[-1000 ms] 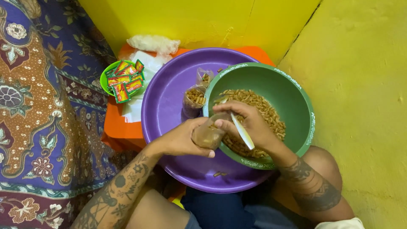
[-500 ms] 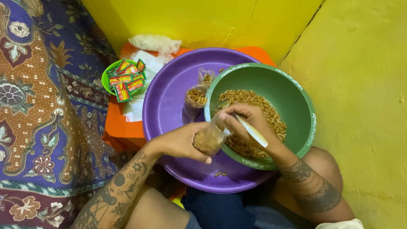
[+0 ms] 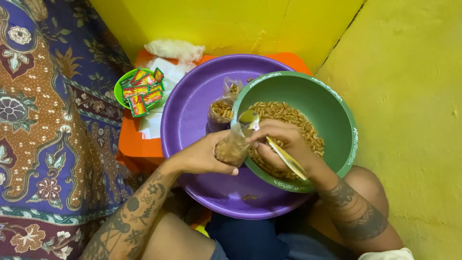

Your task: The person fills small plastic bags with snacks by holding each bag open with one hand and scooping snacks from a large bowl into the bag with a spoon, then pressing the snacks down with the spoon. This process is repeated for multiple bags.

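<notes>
Left hand grips a small clear plastic bag of brown fried sticks; right hand pinches its mouth, clasping a white spoon.
Light, limp, probably slippery, brittle filling: best cupped low, over the green bowl's rim.

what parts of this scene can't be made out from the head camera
- Small plastic bag, head view: the left hand wraps its lower part, so how full it is stays unclear.
- Spoon: the right hand covers the middle of it.
- Green bowl: both hands hide its near rim and some snack sticks.
- Sachets in the small green dish: too small to tell apart.
- Filled bags in the purple basin: partly behind the bowl rim.
</notes>
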